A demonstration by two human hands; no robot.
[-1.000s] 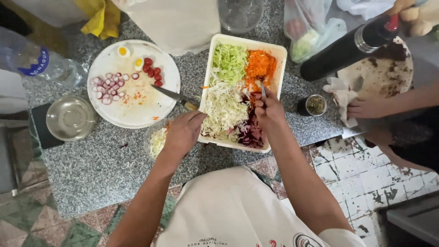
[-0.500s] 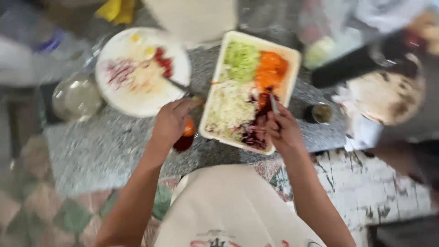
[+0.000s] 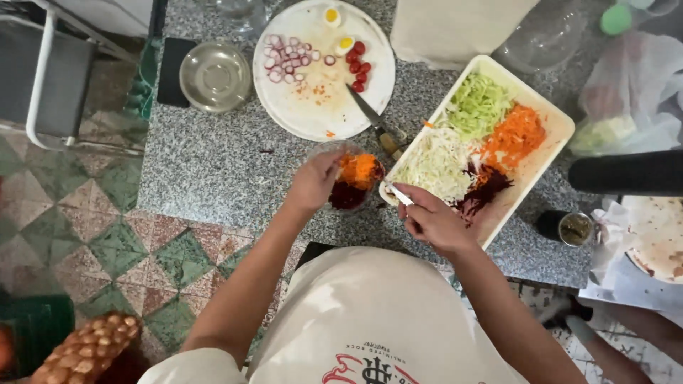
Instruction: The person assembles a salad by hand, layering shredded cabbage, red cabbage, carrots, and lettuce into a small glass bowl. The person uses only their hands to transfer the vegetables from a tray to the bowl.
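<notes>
1. Clear plastic, that's what the little cup (image 3: 351, 178) looks like. It sits on the speckled granite counter (image 3: 213, 171) right at the near edge, with grated carrot on top and dark beet under it.
2. The left hand (image 3: 313, 183) is wrapped around the cup's 9 o'clock side, fingers closed on the rim, holding it steady.
3. The right hand (image 3: 434, 224) is closed around a white plastic fork (image 3: 398, 194). Its long axis points toward 10 o'clock, and the tip sits at the near corner of the white tray (image 3: 558, 121).
4. The key relation: the cup lies at about 10 o'clock from the right hand, just beside the tray's corner. So the fork hand is nearer the food, and the left is already on the cup.
5. The tray runs long from 7 to 1 o'clock, with piles of green cabbage (image 3: 478, 105), carrot (image 3: 516, 135), white cabbage (image 3: 437, 160) and beet (image 3: 484, 188).
6. Room is tight at 12 o'clock from the cup: a knife (image 3: 370, 117) lies there with its blade on the round white plate (image 3: 306, 107).
7. At 9 o'clock the counter is open, with a small steel bowl (image 3: 215, 76) well apart.
</notes>
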